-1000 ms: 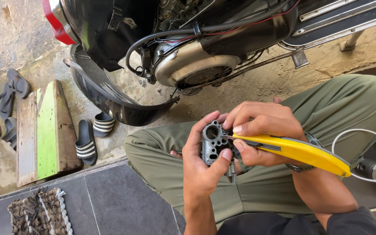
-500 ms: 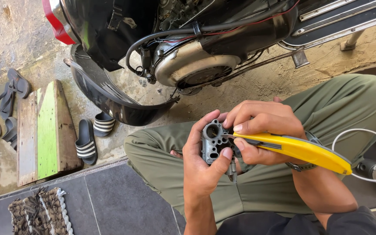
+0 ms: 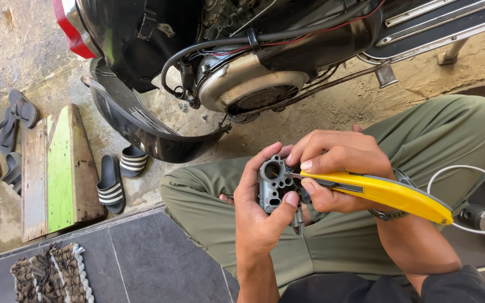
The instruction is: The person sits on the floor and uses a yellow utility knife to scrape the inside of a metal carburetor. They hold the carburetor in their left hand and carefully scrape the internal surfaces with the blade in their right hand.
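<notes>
A grey metal carburetor body [image 3: 276,182] sits at the frame's centre, gripped by the left hand [image 3: 259,216]. The right hand [image 3: 338,168] clasps a yellow utility knife [image 3: 388,193], its blade touching the part. Above lies the scooter engine [image 3: 248,90]; striped sandals [image 3: 119,174] lie left.

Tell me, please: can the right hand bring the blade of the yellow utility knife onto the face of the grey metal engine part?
Probably yes. The left hand holds the grey metal engine part facing the right hand, and the yellow utility knife already meets it; nothing lies between.
</notes>
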